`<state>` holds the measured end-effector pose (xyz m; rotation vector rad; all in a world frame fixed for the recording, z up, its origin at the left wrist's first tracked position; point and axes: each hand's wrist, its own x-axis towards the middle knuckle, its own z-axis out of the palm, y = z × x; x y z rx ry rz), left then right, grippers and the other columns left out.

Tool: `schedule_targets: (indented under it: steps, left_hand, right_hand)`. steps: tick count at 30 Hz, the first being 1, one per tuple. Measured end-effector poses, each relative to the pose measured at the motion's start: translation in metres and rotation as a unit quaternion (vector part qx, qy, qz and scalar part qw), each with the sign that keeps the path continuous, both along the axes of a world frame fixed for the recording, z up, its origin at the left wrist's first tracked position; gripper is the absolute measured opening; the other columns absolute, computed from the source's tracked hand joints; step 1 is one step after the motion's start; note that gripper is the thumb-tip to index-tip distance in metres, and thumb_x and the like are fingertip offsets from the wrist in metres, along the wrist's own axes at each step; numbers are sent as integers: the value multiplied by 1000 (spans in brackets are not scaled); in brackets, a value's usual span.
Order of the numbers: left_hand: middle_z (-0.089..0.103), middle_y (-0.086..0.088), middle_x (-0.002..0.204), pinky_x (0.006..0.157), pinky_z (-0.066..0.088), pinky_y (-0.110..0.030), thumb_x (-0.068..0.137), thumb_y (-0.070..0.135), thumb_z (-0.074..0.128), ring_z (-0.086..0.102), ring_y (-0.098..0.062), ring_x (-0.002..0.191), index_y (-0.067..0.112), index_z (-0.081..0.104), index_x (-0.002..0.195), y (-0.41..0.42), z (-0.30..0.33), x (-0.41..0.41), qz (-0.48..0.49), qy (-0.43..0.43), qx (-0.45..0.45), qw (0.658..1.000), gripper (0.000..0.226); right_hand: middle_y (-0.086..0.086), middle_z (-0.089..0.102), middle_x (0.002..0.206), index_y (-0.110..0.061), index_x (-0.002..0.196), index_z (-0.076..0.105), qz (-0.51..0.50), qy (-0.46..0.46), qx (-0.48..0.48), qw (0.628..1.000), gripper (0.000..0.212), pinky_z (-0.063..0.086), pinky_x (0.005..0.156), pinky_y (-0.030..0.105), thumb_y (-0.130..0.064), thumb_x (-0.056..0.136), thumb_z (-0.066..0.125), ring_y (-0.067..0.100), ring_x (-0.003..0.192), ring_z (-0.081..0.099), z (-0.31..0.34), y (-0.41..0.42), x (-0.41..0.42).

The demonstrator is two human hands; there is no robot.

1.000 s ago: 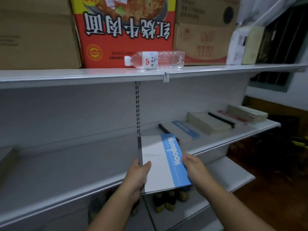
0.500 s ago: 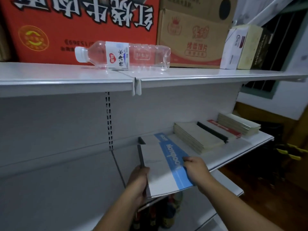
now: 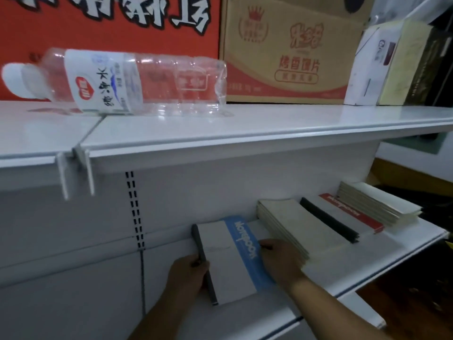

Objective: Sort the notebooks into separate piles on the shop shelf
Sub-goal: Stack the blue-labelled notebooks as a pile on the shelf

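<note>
white notebook (image 3: 228,262) with a blue band and black spine; right of it a cream pile (image 3: 291,222), then a red-banded notebook (image 3: 350,213); white shelf (image 3: 367,263).

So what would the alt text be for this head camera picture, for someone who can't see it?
Two hands, left hand and right hand, hold a blue-striped notebook over a white shop shelf, beside other notebook piles. A clear plastic bottle lies on the shelf above, in front of cardboard boxes.
</note>
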<state>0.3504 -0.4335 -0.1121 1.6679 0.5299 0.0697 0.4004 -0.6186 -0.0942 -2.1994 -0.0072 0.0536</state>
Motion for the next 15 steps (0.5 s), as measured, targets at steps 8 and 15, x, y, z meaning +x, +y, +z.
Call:
schedule_targets:
  steps: [8, 15]
  left_hand:
    - [70, -7, 88, 57, 49, -20, 96, 15, 54, 66, -21, 77, 9, 68, 92, -15, -6, 17, 48, 13, 30, 998, 16]
    - [73, -8, 90, 73, 55, -25, 98, 18, 51, 69, -20, 81, 8, 71, 88, -18, -9, 19, 35, 25, 46, 998, 25]
  right_hand:
    - [7, 71, 92, -6, 92, 73, 80, -45, -36, 995, 23, 45, 71, 28, -6, 88, 51, 19, 88, 65, -28, -14, 48]
    - [1, 68, 106, -21, 103, 68, 111, -41, -2, 993, 24, 49, 81, 32, -17, 91, 48, 18, 93, 62, -52, -17, 61]
